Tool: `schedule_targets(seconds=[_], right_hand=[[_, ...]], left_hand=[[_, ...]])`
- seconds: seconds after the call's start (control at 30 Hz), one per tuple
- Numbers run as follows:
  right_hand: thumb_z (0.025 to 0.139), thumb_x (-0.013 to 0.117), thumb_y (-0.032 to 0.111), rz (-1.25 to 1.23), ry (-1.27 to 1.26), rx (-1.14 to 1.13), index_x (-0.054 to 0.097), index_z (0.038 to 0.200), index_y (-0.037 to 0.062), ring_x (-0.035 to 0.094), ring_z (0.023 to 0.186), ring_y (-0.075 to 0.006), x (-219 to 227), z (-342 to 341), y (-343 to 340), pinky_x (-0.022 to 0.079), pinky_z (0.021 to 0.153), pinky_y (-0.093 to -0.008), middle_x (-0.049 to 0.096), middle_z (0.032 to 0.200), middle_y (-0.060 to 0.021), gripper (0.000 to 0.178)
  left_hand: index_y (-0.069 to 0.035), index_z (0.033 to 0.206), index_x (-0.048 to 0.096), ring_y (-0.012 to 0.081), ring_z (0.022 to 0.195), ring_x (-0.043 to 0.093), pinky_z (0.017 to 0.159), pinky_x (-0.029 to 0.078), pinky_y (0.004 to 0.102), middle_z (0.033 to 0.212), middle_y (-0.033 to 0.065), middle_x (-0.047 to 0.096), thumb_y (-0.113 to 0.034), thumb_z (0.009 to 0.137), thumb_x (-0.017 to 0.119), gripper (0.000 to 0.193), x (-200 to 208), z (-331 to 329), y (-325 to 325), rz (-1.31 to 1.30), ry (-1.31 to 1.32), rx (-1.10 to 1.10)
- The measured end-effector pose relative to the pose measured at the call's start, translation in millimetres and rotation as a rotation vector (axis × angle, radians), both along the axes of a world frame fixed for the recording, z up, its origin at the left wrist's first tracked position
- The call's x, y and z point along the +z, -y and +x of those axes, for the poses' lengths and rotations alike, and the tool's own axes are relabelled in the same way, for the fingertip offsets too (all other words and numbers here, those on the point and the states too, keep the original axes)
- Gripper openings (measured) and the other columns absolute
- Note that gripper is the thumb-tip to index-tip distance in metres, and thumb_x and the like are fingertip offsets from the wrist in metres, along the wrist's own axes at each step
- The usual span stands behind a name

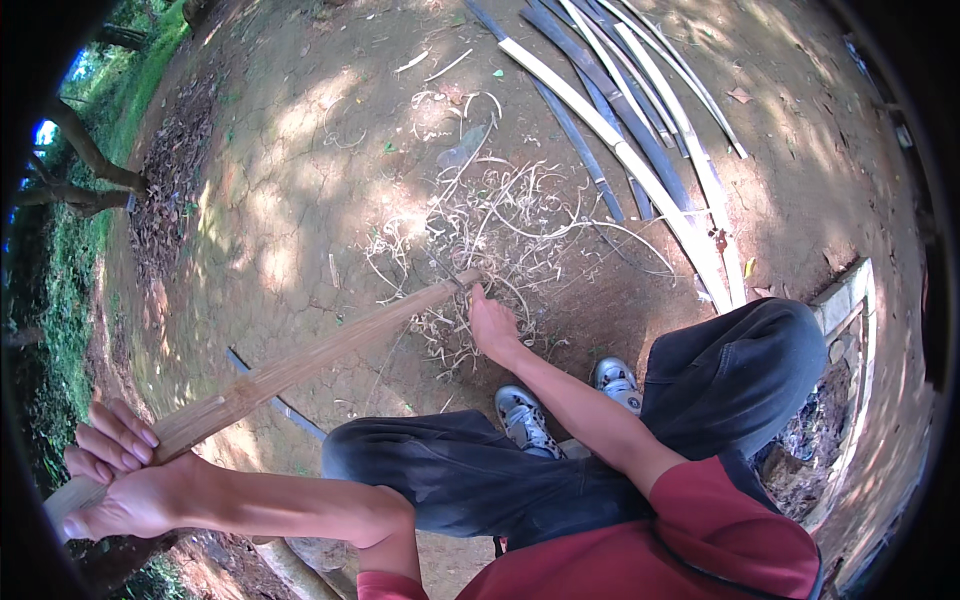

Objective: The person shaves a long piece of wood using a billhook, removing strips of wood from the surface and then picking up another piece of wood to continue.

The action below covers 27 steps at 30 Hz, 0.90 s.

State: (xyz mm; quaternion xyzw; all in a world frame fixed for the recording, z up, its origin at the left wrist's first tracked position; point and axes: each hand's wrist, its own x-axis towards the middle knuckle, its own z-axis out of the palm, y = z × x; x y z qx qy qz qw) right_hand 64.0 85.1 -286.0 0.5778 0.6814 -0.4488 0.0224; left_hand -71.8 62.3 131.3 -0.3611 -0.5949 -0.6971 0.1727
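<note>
A long, flat bamboo strip runs diagonally from the lower left toward the middle. My left hand is wrapped around its near end, thumb below and fingers over the top edge. At the far end, my right hand is closed beside the tip. A thin dark edge shows against the tip there, but what my right fingers hold is hidden. Curly pale shavings lie heaped on the ground beneath and beyond the tip.
Several long split strips, dark and pale, lie on the dirt at the upper right. Another dark strip lies under the held one. A pale frame edge stands right of my knee. Tree branches are far left.
</note>
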Motion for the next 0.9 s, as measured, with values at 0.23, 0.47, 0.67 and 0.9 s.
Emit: schedule_targets(seconds=[0.23,0.47,0.67,0.9], right_hand=[[0.089,0.047,0.010,0.040,-0.063,-0.069,0.045,0.106,-0.0023,0.065,0.083,-0.0456,-8.2,13.8,21.9,0.050,0.074,-0.0548,0.065,0.083,-0.0281,0.021],[0.090,0.040,0.008,0.006,-0.046,-0.054,0.047,0.112,-0.0046,0.064,0.093,-0.0423,-22.8,12.3,1.9,0.050,0.082,-0.0530,0.064,0.093,-0.0293,0.027],[0.091,0.040,0.011,0.043,-0.051,-0.103,0.045,0.121,-0.0048,0.064,0.093,-0.0431,-42.0,-7.9,-20.1,0.050,0.084,-0.0519,0.065,0.093,-0.0287,0.034],[0.093,0.041,0.013,-0.011,0.043,-0.071,0.046,0.111,-0.0030,0.065,0.089,-0.0431,-32.6,8.9,18.3,0.051,0.079,-0.0517,0.065,0.088,-0.0296,0.025]], left_hand=[[-0.015,0.060,0.026,0.0111,0.041,0.025,0.035,0.025,0.0215,0.047,0.0008,0.024,-0.073,0.088,0.027,0.064,-1.4,10.4,10.1,0.051,0.011,-0.044],[-0.014,0.060,0.028,0.0106,0.040,0.027,0.035,0.026,0.0202,0.046,0.0013,0.026,-0.072,0.088,0.030,0.064,-1.8,26.2,12.8,0.068,0.008,-0.166],[-0.015,0.060,0.027,0.0098,0.040,0.026,0.034,0.024,0.0184,0.047,0.0007,0.027,-0.068,0.091,0.027,0.062,3.3,29.3,14.8,0.089,-0.043,-0.163],[-0.015,0.061,0.027,0.0112,0.042,0.029,0.035,0.026,0.0203,0.048,0.0025,0.028,-0.060,0.094,0.033,0.056,0.4,8.1,20.2,0.091,0.003,-0.289]])
